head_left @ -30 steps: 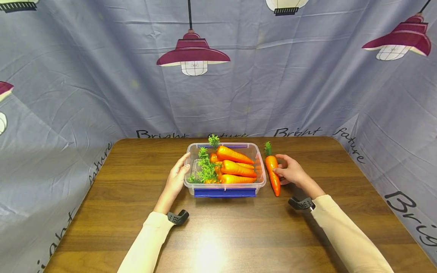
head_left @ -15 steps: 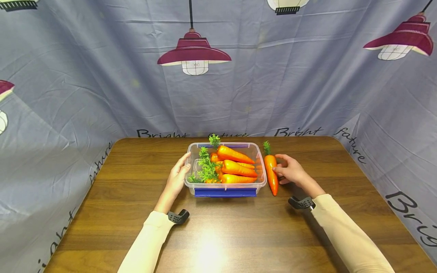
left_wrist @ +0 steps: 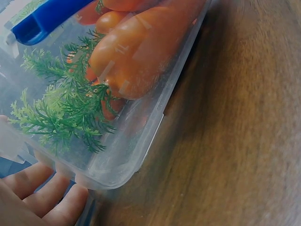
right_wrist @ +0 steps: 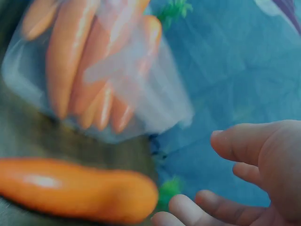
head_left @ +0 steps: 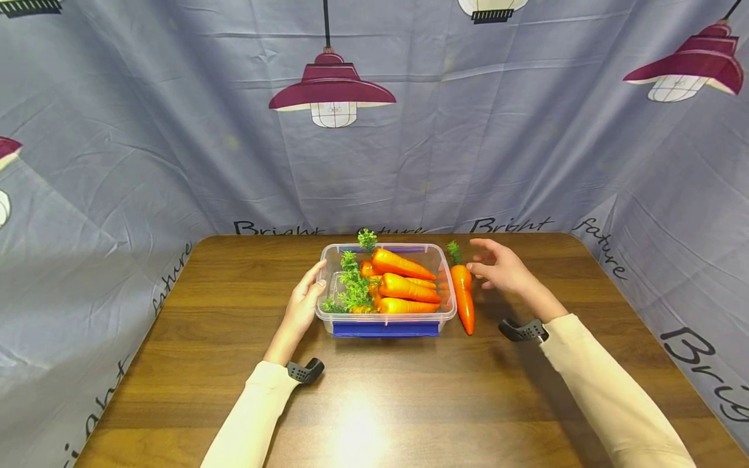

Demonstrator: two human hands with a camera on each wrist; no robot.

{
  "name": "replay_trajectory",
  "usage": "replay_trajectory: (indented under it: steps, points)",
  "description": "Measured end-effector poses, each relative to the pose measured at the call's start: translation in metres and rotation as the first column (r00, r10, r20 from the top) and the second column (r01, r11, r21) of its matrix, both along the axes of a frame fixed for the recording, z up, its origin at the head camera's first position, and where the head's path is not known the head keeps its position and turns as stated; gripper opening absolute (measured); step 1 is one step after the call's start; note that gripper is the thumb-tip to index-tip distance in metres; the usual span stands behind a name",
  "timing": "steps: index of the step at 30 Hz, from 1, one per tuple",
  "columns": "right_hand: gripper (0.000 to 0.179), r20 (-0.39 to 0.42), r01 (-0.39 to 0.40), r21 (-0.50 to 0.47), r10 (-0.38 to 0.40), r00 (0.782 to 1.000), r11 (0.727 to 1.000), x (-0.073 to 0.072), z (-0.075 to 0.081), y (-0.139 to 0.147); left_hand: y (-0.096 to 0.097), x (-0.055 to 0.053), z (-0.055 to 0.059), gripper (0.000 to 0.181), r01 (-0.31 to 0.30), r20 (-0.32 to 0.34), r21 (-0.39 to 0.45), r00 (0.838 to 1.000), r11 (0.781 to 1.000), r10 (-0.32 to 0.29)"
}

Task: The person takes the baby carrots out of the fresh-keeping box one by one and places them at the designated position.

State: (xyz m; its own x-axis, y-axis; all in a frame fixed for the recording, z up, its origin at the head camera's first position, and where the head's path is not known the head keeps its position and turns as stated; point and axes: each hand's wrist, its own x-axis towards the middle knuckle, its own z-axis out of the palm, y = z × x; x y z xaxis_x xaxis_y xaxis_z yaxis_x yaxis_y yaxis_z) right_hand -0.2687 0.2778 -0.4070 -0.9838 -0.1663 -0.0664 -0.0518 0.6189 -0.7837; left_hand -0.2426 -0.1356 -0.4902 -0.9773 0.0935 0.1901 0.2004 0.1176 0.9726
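Note:
In the head view, a clear plastic box (head_left: 386, 318) with blue latches holds several orange carrots (head_left: 406, 288) with green leafy tops. Against its left end rests my left hand (head_left: 302, 304); the left wrist view shows fairly straight fingers (left_wrist: 47, 195) touching the outside of the wall. A single carrot (head_left: 463, 299) lies on the table just right of the box, its top pointing away from me. Above and to the right of it, my right hand (head_left: 506, 270) hovers with spread fingers, holding nothing. In the right wrist view this carrot (right_wrist: 80, 190) lies below the fingertips, blurred.
The brown wooden table (head_left: 374, 403) ends at the back against a grey-blue cloth curtain (head_left: 468, 156) printed with lamps and lettering. More curtain hangs at both sides. Black wrist mounts (head_left: 305, 372) sit on both forearms.
The loose carrot has shifted slightly left, nearer the box. My right hand has let go of it and lifted up and away. The left hand and box stay put.

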Motion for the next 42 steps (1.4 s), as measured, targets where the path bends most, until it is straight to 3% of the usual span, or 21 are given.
replay_trajectory:
  steps: [6, 10, 14, 18, 24, 28, 36, 42]
  points:
    - [0.06, -0.069, -0.091, 0.051, 0.094, 0.993, 0.995, -0.004, 0.027, -0.027, -0.001, 0.0, 0.001, 0.048, 0.003, 0.008, 0.001, 1.0, 1.0, -0.003]
    - [0.059, -0.108, -0.175, 0.081, 0.184, 0.977, 0.981, -0.004, 0.038, -0.048, -0.002, 0.0, 0.001, 0.048, 0.006, 0.009, 0.005, 1.0, 1.0, -0.006]
    - [0.058, -0.148, -0.27, 0.124, 0.286, 0.947, 0.955, -0.005, 0.04, -0.068, -0.001, 0.0, 0.002, 0.048, 0.003, 0.005, 0.003, 1.0, 1.0, -0.003]
    - [0.06, -0.134, -0.366, 0.127, 0.382, 0.914, 0.922, -0.004, 0.038, -0.087, -0.001, 0.0, 0.003, 0.048, 0.004, 0.001, 0.001, 1.0, 1.0, -0.004]
    - [0.061, -0.129, -0.509, 0.178, 0.532, 0.837, 0.842, -0.003, 0.027, -0.109, 0.0, 0.0, 0.002, 0.048, 0.003, -0.016, 0.01, 1.0, 1.0, -0.003]
    - [0.059, -0.105, -0.535, 0.231, 0.568, 0.816, 0.812, 0.0, 0.021, -0.116, 0.0, 0.0, 0.001, 0.048, 0.004, -0.013, 0.005, 1.0, 1.0, -0.004]
    - [0.059, -0.117, -0.524, 0.325, 0.583, 0.804, 0.788, 0.004, 0.014, -0.12, 0.0, 0.001, 0.001, 0.048, 0.011, -0.014, -0.002, 1.0, 1.0, -0.011]
    - [0.063, -0.09, -0.537, 0.34, 0.595, 0.799, 0.772, 0.003, 0.011, -0.121, -0.001, 0.001, 0.0, 0.048, 0.01, -0.017, -0.005, 1.0, 1.0, -0.01]
